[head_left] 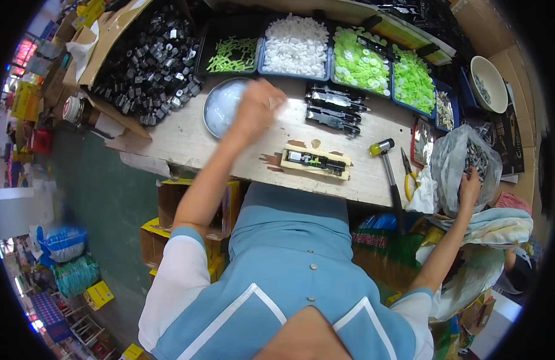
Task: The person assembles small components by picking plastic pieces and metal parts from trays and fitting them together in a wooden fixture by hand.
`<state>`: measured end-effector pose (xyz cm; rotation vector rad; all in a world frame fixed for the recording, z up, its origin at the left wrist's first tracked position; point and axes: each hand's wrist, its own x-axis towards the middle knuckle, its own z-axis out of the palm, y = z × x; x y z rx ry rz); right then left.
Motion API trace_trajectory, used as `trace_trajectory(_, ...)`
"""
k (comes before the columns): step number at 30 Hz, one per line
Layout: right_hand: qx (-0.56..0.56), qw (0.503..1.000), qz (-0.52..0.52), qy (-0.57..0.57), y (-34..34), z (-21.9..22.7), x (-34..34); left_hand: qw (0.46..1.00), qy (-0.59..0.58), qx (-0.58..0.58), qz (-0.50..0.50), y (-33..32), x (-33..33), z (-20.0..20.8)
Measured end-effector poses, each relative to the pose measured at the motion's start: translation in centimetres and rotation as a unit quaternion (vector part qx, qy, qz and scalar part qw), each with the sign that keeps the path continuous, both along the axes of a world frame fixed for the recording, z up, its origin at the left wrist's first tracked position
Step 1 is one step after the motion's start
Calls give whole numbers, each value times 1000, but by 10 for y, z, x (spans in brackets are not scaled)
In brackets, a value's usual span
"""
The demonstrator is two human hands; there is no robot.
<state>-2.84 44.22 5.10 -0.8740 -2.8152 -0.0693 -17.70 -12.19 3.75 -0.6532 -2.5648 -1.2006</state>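
Note:
My left hand [259, 108] is raised over the right rim of a round dish [222, 114] of pale, clear-looking content. Its fingers are curled together and slightly blurred; anything in them is too small to name. My right hand [469, 189] reaches into a clear plastic bag [443, 165], its fingers bent against small grey parts [476, 157]. What those fingers pinch is hidden. Between the hands, a pale wooden holder [287, 162] lies near the table's front edge. In it rests a black, long-shaped assembly [332, 165] with silver and green pieces showing.
Several black assemblies [332, 114] lie behind the holder. Trays of green sticks [232, 57], white pieces [296, 48] and green discs [361, 63] line the back. Black parts fill a carton [151, 72] at left. A hammer [385, 159] and yellow-handled pliers [411, 177] lie at right.

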Motion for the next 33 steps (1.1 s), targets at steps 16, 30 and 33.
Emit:
trace_trajectory(16, 20, 994, -42, 98, -37, 9, -17, 975, -128, -183, 24, -138, -213, -73)
trace_trajectory(30, 57, 983, -78, 157, -49, -10, -37, 988, -99, 46, 110, -127, -201, -43)
trace_trajectory(33, 27, 983, -115, 144, -48, -12, -32, 981, -126, 89, 115, -117, -185, -20)
